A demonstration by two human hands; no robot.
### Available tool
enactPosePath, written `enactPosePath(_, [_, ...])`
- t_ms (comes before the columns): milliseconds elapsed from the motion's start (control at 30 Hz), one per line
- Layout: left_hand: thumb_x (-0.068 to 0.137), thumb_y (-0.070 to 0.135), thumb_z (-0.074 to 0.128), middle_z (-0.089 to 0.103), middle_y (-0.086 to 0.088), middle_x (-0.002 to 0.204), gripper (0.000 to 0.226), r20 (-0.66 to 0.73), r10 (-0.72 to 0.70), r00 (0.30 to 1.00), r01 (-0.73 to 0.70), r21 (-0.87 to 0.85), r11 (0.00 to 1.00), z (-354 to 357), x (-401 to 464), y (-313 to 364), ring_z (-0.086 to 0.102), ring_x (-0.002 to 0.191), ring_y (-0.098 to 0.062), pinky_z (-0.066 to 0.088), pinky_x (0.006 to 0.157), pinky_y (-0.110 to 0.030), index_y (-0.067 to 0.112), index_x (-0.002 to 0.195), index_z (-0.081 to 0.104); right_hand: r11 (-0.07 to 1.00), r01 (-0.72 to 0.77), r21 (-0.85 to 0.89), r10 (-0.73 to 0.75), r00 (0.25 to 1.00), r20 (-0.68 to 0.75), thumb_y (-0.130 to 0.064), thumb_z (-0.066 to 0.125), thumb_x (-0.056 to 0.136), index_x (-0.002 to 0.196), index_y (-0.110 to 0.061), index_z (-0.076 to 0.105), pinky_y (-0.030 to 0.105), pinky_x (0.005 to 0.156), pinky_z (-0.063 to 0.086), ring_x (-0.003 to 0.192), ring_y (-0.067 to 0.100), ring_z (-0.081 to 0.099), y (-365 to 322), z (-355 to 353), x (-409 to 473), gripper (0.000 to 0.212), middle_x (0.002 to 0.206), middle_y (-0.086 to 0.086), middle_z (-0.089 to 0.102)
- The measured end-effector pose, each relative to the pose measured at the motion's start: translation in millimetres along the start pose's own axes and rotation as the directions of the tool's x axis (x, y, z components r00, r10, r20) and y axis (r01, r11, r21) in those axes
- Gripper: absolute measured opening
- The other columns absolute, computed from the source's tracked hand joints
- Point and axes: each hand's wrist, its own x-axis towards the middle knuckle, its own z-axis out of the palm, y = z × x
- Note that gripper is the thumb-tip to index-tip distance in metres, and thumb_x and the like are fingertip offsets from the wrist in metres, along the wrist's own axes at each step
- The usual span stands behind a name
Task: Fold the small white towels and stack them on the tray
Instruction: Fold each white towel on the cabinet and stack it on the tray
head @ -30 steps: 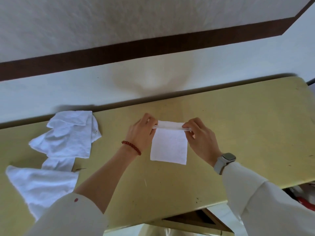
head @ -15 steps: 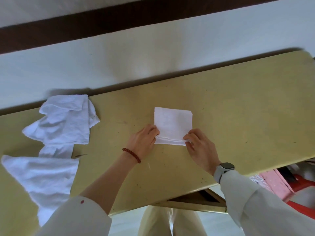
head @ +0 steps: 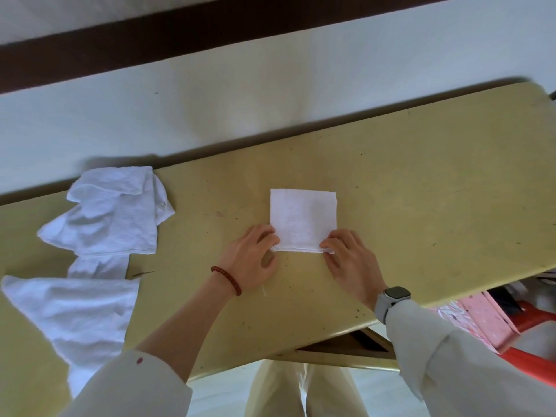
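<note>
A small white towel [head: 302, 218], folded into a neat rectangle, lies flat in the middle of the yellow table [head: 421, 206]. My left hand [head: 251, 257] pinches its near left corner and my right hand [head: 349, 257] pinches its near right corner, both at the folded near edge. Loose unfolded white towels [head: 105, 212] lie in a heap at the left, and another loose towel [head: 75, 311] spreads out nearer to me. No tray is in view.
A white wall with a dark brown band [head: 210, 34] stands right behind the table. Below the table's near right edge are a pink box [head: 481, 320] and a red object [head: 535, 317]. My legs [head: 301, 389] show under the near edge.
A second ago both hands held the towel's far edge up. They brought it toward me and laid it down, so the towel now lies folded flat with both hands at its near edge.
</note>
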Motion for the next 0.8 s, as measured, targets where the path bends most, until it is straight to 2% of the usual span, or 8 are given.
enactPosePath(133, [0.078,0.03,0.049,0.063,-0.002,0.092,0.026,-0.025,-0.032,0.999,0.031,-0.017,0.999,3.9,0.9,-0.9,0.047,0.089,-0.007,0.048,0.047,-0.02,0.012,0.082,0.066,1.0,-0.004,0.006,0.004,1.0,-0.002,-0.021,0.045,0.084,0.086,-0.011,0.063,0.026,0.046,0.047,0.086,0.016,0.046,-1.4,0.4,-0.3,0.021,0.089,0.005,0.06])
enactPosePath(233, [0.075,0.012,0.065,0.062,-0.003,0.086,0.004,-0.047,-0.069,0.996,0.067,-0.044,0.997,4.8,5.0,1.8,0.044,0.086,-0.006,0.048,0.048,-0.02,0.009,0.076,0.063,1.0,-0.01,-0.012,0.01,1.0,-0.001,-0.019,0.043,0.086,0.084,-0.011,0.064,0.026,0.046,0.046,0.086,0.015,0.045,-0.5,1.9,-0.1,0.022,0.087,0.005,0.06])
enactPosePath(300, [0.069,0.004,0.072,0.061,-0.003,0.085,0.014,-0.022,-0.096,0.995,0.095,-0.058,0.994,4.8,6.6,4.8,0.043,0.086,-0.006,0.048,0.049,-0.022,0.009,0.073,0.06,1.0,-0.01,-0.022,0.01,1.0,-0.002,-0.019,0.043,0.086,0.082,-0.01,0.064,0.027,0.046,0.047,0.085,0.015,0.044,0.3,3.2,-0.1,0.023,0.085,0.005,0.06])
enactPosePath(467, [0.07,0.003,0.07,0.058,-0.004,0.083,0.015,0.03,-0.11,0.994,0.111,-0.026,0.994,0.4,12.3,9.2,0.057,0.082,-0.02,0.039,0.052,-0.018,0.009,0.072,0.057,1.0,0.006,-0.025,-0.007,1.0,-0.012,-0.02,0.043,0.087,0.08,-0.009,0.063,0.029,0.045,0.047,0.083,0.016,0.044,0.6,3.8,1.3,0.024,0.083,0.005,0.06])
enactPosePath(600, [0.064,0.003,0.072,0.057,-0.002,0.078,0.02,0.045,-0.061,0.997,0.06,0.031,0.998,-1.2,12.5,9.6,0.057,0.073,-0.018,0.033,0.051,-0.013,0.011,0.069,0.054,1.0,0.018,-0.02,-0.019,0.999,-0.029,-0.019,0.043,0.087,0.079,-0.01,0.063,0.028,0.044,0.046,0.082,0.015,0.044,1.2,2.9,-0.1,0.023,0.082,0.004,0.06])
enactPosePath(700, [0.062,0.006,0.065,0.056,0.001,0.075,0.016,0.057,-0.038,0.998,0.033,0.086,0.996,0.6,8.9,10.1,0.055,0.066,-0.014,0.031,0.051,-0.011,0.013,0.066,0.051,0.996,0.068,-0.053,-0.07,0.997,-0.026,-0.017,0.046,0.085,0.077,-0.01,0.061,0.03,0.048,0.047,0.082,0.017,0.044,2.1,5.3,-1.1,0.019,0.081,0.004,0.06])
enactPosePath(800, [0.065,0.008,0.057,0.056,0.0,0.075,0.007,0.038,-0.035,0.999,0.032,0.093,0.995,4.9,7.4,10.8,0.055,0.067,-0.015,0.037,0.054,-0.013,0.013,0.066,0.051,0.993,0.083,-0.089,-0.085,0.996,-0.017,-0.014,0.048,0.085,0.077,-0.01,0.06,0.029,0.051,0.047,0.082,0.018,0.044,2.8,8.0,-2.2,0.015,0.082,0.005,0.059])
